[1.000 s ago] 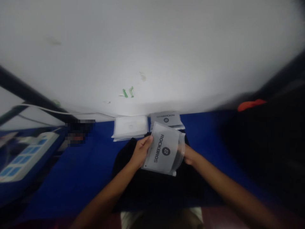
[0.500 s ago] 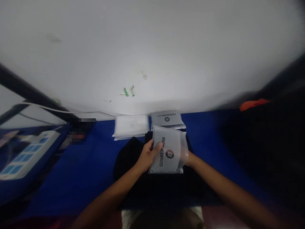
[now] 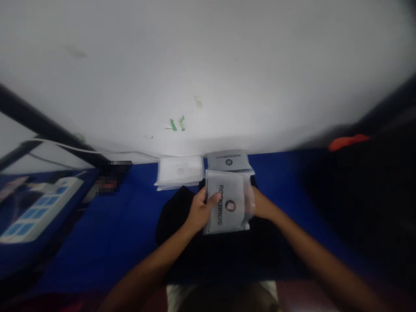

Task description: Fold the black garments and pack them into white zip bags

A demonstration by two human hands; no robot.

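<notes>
A frosted plastic pouch [image 3: 231, 200] printed with "ROCKBROS" and a round logo is held upright over a black cloth [image 3: 201, 247] on the blue table [image 3: 123, 225]. My left hand [image 3: 200, 210] grips its left edge, thumb on the front. My right hand [image 3: 261, 207] holds the right edge, partly hidden behind the pouch. What is inside the pouch cannot be made out.
Against the white wall lie a stack of white pouches [image 3: 180, 172] and a stack of grey printed pouches [image 3: 229, 161]. A white power strip with blue switches [image 3: 35, 208] sits at far left. Dark material with an orange piece [image 3: 347, 141] fills the right side.
The pouch has turned from tilted to nearly upright and moved slightly away from me. My left thumb slid onto its front face.
</notes>
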